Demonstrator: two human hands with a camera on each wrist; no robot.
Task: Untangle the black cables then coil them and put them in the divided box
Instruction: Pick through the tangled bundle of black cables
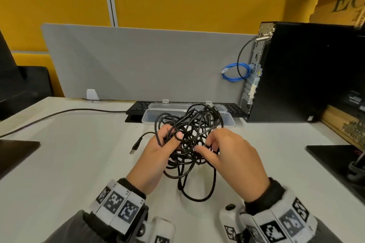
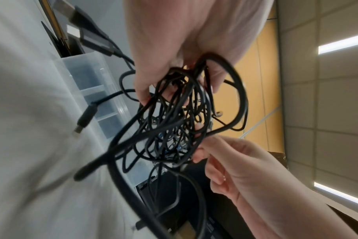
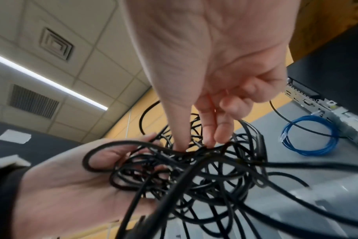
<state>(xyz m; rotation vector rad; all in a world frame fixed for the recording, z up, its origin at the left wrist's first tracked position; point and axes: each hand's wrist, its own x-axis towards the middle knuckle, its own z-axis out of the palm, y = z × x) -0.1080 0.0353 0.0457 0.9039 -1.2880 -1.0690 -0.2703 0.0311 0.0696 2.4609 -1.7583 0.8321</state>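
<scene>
The left hand (image 1: 158, 150) grips the tangled black cables (image 1: 189, 140) above the counter (image 1: 79, 163), fingers curled round the bundle. The right hand's (image 1: 231, 156) fingers (image 3: 221, 129) pinch a strand. Best to follow the loose plug (image 1: 136, 146) and ease loops out gently. The divided box (image 1: 229, 120) waits just beyond.

Matt black rubbery cables (image 1: 189, 140), a translucent smooth plastic box (image 1: 230, 119), matt white tabletop (image 1: 79, 154).

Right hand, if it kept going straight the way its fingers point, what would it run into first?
The right hand points left into the black cable tangle, its fingertips already pinching a strand. Beyond the tangle is the left hand; depth is unclear.
</scene>
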